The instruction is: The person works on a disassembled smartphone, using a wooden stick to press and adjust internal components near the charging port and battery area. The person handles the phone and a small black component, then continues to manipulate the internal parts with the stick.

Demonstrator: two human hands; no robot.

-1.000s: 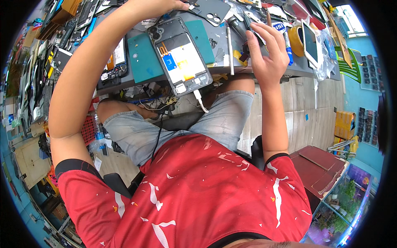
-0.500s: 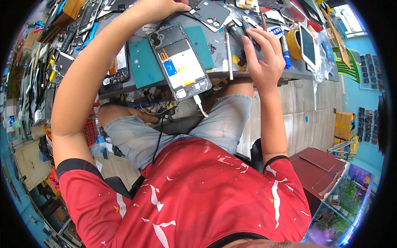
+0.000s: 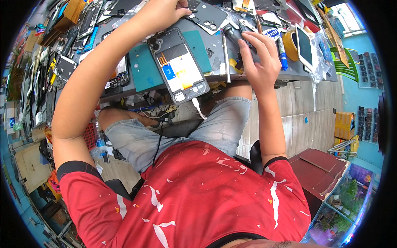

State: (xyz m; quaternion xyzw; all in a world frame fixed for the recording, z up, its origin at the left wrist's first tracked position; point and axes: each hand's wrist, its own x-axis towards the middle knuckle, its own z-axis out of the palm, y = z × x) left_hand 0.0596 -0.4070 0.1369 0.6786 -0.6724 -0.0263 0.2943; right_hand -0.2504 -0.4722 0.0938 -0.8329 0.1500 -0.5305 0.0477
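My left hand (image 3: 175, 13) is at the far side of the bench, fingers pinched together by a small dark piece that I cannot make out. Just right of it lies a dark grey phone back cover (image 3: 209, 18) with round camera holes. An opened phone (image 3: 182, 68), its inside showing, lies across a teal mat (image 3: 142, 68) and overhangs the near edge. A white cable (image 3: 198, 108) is plugged into its lower end. My right hand (image 3: 262, 62) hovers by dark-handled tools (image 3: 232, 35), fingers apart, with nothing seen in it.
A silver rod-like tool (image 3: 226, 58) lies right of the mat. Beyond my right hand are a blue marker (image 3: 283, 53), a yellow tape roll (image 3: 292, 44) and a white phone (image 3: 305, 48). Phone parts crowd the left, with another opened phone (image 3: 120, 72) beside the mat.
My right hand has shifted slightly left and down, its fingers still apart. My left hand is a little lower in view, still pinching. The whole view has moved slightly.
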